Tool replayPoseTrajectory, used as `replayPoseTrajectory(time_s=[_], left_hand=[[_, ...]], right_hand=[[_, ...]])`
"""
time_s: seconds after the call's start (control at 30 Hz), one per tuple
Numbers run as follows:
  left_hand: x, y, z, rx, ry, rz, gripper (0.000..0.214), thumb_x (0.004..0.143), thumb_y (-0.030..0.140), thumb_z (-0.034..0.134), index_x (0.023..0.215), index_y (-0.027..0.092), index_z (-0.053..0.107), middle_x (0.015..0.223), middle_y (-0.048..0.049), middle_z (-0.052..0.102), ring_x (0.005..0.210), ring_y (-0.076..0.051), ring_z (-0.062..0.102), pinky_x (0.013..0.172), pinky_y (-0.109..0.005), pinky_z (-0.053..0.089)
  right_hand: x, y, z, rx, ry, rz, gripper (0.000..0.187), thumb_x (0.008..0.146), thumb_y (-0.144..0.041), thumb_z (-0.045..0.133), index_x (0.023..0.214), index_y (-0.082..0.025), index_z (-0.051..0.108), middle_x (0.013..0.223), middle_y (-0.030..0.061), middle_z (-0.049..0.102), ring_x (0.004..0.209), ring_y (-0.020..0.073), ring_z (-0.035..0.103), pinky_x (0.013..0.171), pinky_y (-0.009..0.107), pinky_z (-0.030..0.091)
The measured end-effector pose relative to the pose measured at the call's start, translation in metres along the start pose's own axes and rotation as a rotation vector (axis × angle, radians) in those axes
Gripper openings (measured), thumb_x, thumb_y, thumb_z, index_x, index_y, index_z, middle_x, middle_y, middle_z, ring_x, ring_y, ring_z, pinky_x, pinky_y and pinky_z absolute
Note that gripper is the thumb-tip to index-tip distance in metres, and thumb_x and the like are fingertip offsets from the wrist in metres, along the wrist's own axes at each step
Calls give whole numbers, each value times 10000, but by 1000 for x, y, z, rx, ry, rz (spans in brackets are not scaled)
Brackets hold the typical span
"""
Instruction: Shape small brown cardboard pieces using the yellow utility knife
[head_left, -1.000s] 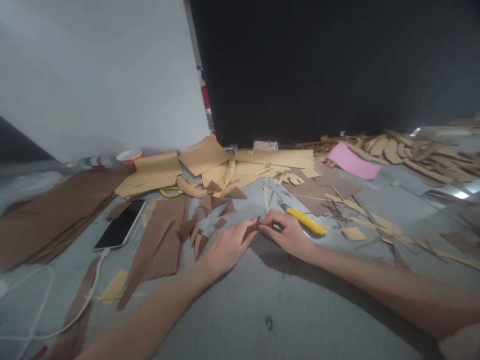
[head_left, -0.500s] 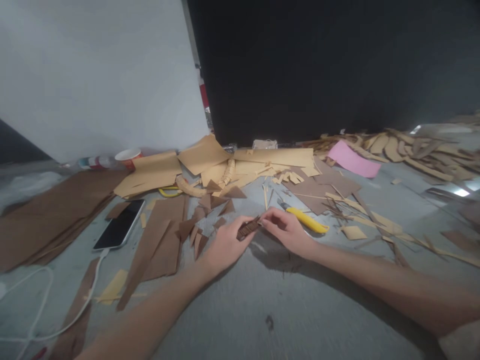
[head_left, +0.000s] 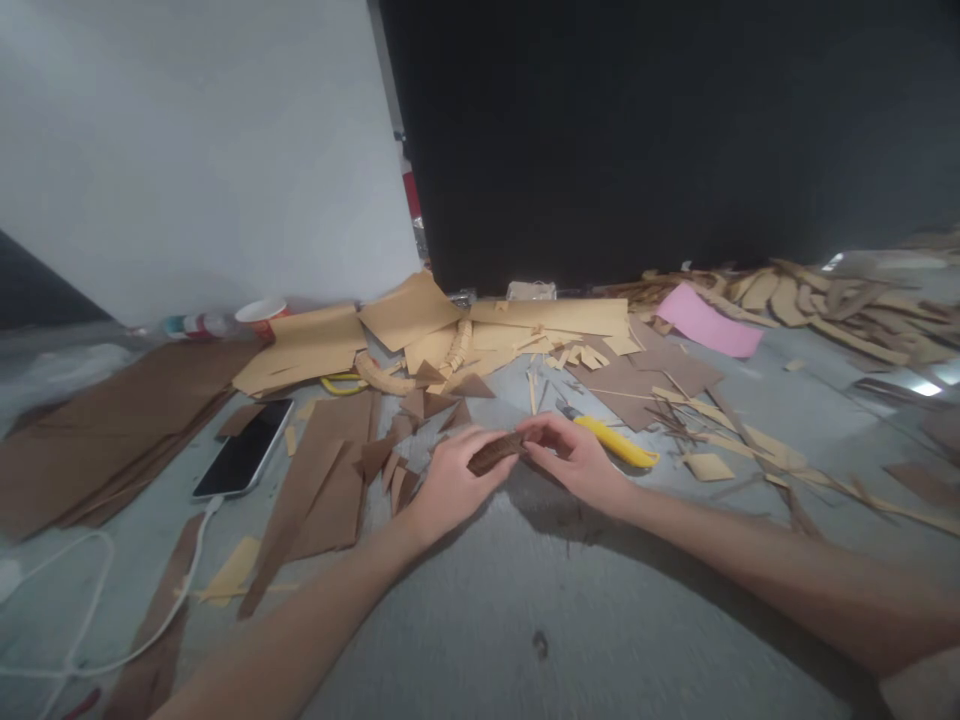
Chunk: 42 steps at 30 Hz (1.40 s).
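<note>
Pinching one small brown cardboard piece between both hands, just above the grey floor.
Left hand grips its near end with thumb and fingers; right hand closes on the far end (fingertips almost meet). Yellow utility knife lies just beyond the right hand; phone well left of the left hand.

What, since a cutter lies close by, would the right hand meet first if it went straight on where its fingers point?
Probably the left hand, gripping the same brown strip; the right hand points away from the yellow cutter.
</note>
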<state>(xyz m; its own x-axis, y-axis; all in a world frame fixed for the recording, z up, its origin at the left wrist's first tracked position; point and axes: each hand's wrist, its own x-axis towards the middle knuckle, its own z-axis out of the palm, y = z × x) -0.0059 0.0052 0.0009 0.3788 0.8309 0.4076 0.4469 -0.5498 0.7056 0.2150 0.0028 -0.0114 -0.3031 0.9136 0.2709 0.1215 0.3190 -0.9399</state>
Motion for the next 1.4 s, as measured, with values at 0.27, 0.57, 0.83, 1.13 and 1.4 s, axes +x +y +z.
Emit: replayPoseTrajectory(time_s=[0.27,0.57,0.83,1.13,1.4], left_hand=[[-2,-1,-1,-31,-88,-172,394,1128,409,417,1389,238,658,943,-30,781,860,-199,727,844,-324,547],[-4,0,-1,-44,-130,-189,386,1137,411,374,1414,291,615,908,-6,752,849,-184,712,833,-299,529],[-6,-2,0,-56,-137,-230,397,1139,469,348,1383,261,581,804,6,719,743,-181,688,739,-282,510],[-9,-4,1,15,-175,-224,451,1139,499,282,1413,264,553,1056,-58,756,905,-214,719,828,-328,524],[-10,-4,0,25,-191,-270,467,1134,529,274,1423,249,510,920,-43,732,817,-221,716,757,-321,529]], right_hand=[[1,-3,3,8,43,-19,180,1001,-408,673,1047,-248,604,963,35,666,866,183,652,770,326,563],[1,0,1,-107,6,-22,149,1018,-389,647,1060,-247,662,940,25,676,844,181,635,762,332,525],[1,-4,0,-130,5,-46,174,1023,-406,635,1055,-243,688,928,27,658,832,182,620,762,331,516],[0,-3,2,-97,42,-19,205,1002,-441,657,1049,-245,621,904,19,644,816,180,608,726,317,522],[-3,0,2,-75,73,-84,218,996,-445,686,1071,-260,598,906,14,620,805,176,603,747,326,538]])
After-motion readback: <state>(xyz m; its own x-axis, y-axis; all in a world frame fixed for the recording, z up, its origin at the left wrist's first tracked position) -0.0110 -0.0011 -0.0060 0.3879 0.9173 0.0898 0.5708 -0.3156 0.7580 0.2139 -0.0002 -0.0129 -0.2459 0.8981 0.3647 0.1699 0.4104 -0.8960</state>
